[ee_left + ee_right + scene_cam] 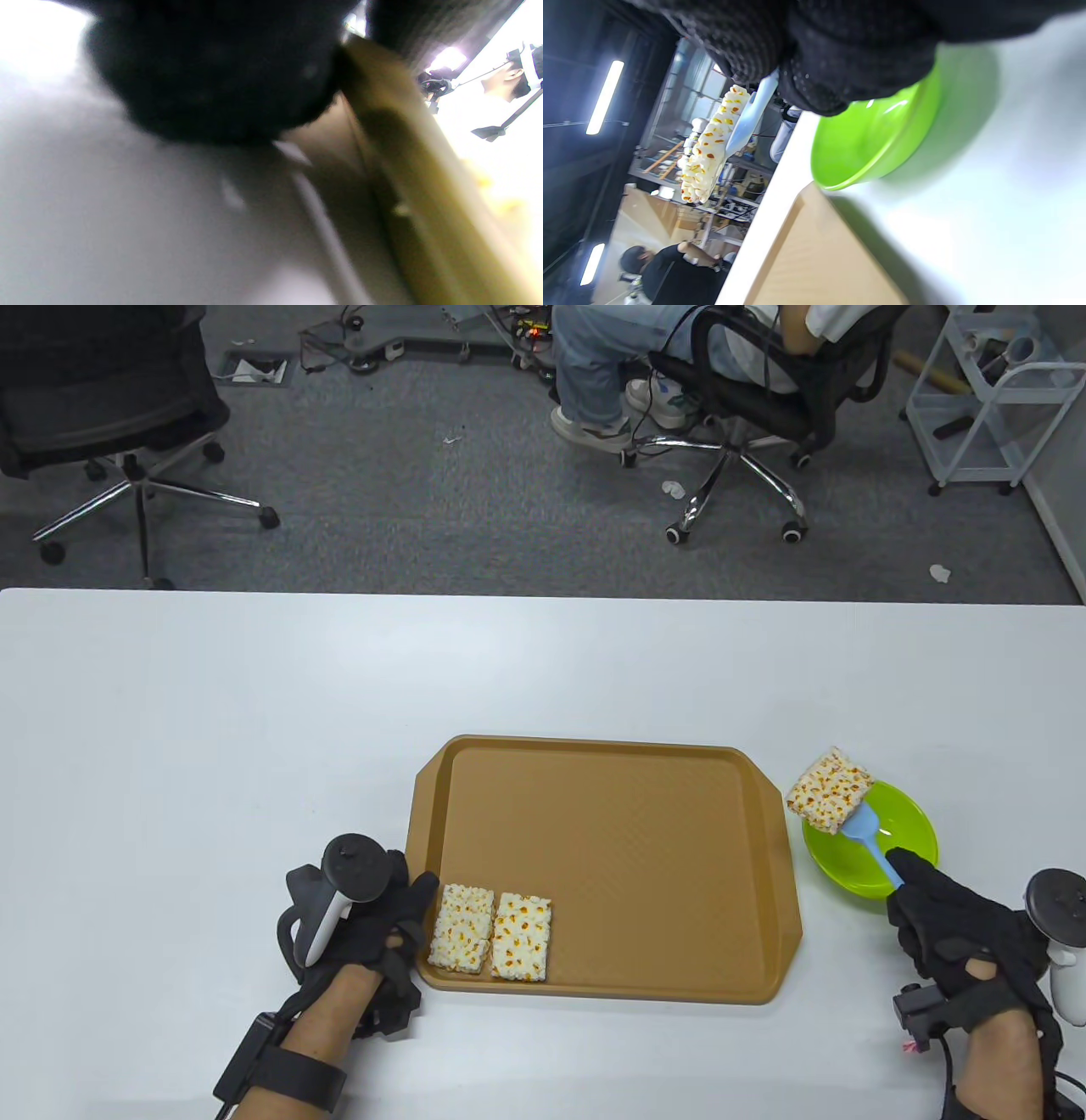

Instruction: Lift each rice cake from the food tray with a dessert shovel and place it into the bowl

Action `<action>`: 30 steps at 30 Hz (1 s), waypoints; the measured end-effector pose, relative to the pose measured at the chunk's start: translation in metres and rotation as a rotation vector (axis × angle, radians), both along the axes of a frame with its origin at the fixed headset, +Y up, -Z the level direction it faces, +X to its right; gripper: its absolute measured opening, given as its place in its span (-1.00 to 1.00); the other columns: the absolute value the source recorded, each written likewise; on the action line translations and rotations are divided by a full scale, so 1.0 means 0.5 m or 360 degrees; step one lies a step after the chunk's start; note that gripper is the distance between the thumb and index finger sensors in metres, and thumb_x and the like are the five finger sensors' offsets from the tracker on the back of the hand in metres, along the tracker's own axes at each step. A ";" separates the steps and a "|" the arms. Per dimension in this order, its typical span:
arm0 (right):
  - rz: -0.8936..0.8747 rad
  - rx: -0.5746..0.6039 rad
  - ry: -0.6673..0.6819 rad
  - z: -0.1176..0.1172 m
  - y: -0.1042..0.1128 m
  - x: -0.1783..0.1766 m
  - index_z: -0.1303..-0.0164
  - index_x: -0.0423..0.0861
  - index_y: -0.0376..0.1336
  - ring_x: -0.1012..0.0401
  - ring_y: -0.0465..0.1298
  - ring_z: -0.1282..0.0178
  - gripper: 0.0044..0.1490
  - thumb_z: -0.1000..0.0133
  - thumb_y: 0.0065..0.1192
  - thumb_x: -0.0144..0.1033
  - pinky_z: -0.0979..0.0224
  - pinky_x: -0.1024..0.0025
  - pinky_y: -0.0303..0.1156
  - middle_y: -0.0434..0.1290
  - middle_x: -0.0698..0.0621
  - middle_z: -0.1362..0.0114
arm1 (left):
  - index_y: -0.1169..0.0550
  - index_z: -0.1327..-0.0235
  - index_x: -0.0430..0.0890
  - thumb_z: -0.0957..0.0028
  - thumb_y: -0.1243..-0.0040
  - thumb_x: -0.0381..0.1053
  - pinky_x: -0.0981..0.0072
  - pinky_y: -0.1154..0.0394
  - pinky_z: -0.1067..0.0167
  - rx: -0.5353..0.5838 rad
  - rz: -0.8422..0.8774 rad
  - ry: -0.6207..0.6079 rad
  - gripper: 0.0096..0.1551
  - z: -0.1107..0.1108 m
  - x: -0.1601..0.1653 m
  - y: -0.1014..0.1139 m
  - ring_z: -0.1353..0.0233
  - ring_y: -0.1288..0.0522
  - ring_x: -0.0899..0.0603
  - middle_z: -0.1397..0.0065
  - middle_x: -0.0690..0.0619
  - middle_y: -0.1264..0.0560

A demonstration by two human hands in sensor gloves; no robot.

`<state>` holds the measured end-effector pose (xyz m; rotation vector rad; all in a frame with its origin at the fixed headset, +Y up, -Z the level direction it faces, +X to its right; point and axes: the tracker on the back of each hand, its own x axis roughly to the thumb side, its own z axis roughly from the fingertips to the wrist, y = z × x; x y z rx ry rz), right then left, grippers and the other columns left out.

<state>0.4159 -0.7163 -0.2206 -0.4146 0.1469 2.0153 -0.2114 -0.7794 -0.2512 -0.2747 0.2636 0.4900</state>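
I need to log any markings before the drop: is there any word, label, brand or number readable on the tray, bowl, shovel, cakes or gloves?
No text can be read in any view.
Tray: plain brown, no print.
Bowl: plain green, no label.
Shovel: plain blue, no mark visible.
Rice cakes: none.
Left hand and right hand: the gloves and trackers show no legible marks.
Left wrist view: too blurred to tell.

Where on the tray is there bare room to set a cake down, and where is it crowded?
Most of the tray is bare: everything right of and beyond the two cakes. The crowded spot is its near left corner, where those cakes lie side by side next to the left hand.
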 end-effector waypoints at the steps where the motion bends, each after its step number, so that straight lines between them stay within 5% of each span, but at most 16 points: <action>1: -0.0012 -0.0048 -0.0026 0.001 -0.004 0.007 -0.34 0.01 0.30 0.19 0.61 0.43 -0.30 0.09 0.19 -0.21 0.48 0.35 0.60 0.59 0.04 0.04 | -0.42 -0.35 -0.16 -0.01 -0.22 0.31 0.27 -0.63 0.82 0.0000 0.0000 0.0000 -0.21 0.000 0.000 0.000 0.64 -0.74 0.01 0.33 -0.04 -0.73; 9: 0.0051 -0.0307 -0.0248 0.009 -0.026 0.040 -0.33 -0.01 0.31 0.18 0.62 0.45 -0.30 0.09 0.20 -0.22 0.49 0.35 0.60 0.60 0.02 0.05 | -0.42 -0.35 -0.16 -0.01 -0.22 0.30 0.27 -0.63 0.82 -0.0003 0.0008 0.0001 -0.21 0.000 0.000 0.000 0.64 -0.73 0.01 0.33 -0.04 -0.73; 18: 0.0431 -0.0419 -0.0406 0.012 -0.013 0.020 -0.26 -0.05 0.37 0.22 0.64 0.59 -0.34 0.09 0.29 -0.20 0.65 0.42 0.60 0.65 -0.02 0.09 | -0.42 -0.35 -0.16 -0.02 -0.22 0.30 0.26 -0.63 0.82 -0.0002 0.0009 0.0000 -0.21 -0.001 -0.001 0.001 0.64 -0.73 0.01 0.33 -0.04 -0.73; 30: 0.1580 -0.0256 -0.0688 0.014 0.060 -0.090 -0.08 -0.05 0.49 0.22 0.66 0.68 -0.42 0.16 0.46 -0.18 0.69 0.39 0.61 0.72 -0.05 0.14 | -0.42 -0.35 -0.16 -0.01 -0.22 0.30 0.26 -0.63 0.81 0.0000 0.0024 0.0006 -0.22 -0.001 -0.001 0.000 0.64 -0.74 0.01 0.34 -0.04 -0.73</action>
